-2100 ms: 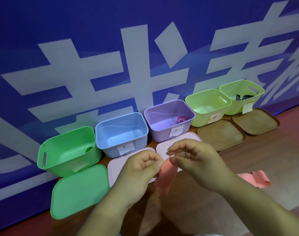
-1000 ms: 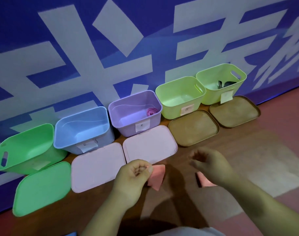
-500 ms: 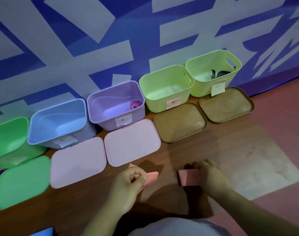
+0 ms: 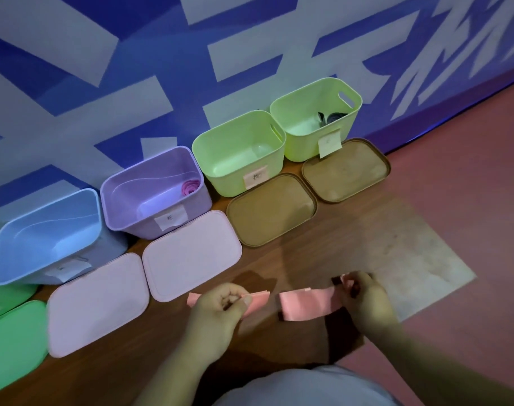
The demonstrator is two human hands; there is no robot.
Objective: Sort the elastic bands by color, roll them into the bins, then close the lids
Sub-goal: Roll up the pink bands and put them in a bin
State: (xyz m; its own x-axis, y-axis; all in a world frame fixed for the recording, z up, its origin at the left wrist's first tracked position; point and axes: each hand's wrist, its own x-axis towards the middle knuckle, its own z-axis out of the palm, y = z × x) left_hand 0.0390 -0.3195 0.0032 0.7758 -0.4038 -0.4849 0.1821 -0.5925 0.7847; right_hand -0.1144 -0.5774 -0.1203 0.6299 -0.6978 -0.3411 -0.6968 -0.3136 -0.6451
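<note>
A salmon-pink elastic band (image 4: 305, 306) lies stretched low over the wooden floor between my hands. My left hand (image 4: 220, 315) pinches its left end, and a short flap sticks out past my thumb. My right hand (image 4: 364, 300) grips the other end, which is folded under my fingers. Open bins stand in a row along the wall: a blue bin (image 4: 44, 238), a purple bin (image 4: 132, 189) holding a rolled pink band (image 4: 190, 187), a light green bin (image 4: 238, 139), and a second light green bin (image 4: 311, 95) holding a dark band (image 4: 330, 117).
Lids lie flat in front of the bins: two pink lids (image 4: 97, 303) (image 4: 191, 256), two brown lids (image 4: 271, 210) (image 4: 346, 169) and a green lid (image 4: 12, 344). A green bin's edge (image 4: 3, 297) shows at far left. The blue printed wall (image 4: 249, 39) stands right behind the bins.
My hands came down from chest height to the floor and moved apart, pulling the pink band out flat between them. The view shifted right, so the green bin slid almost out of frame.
</note>
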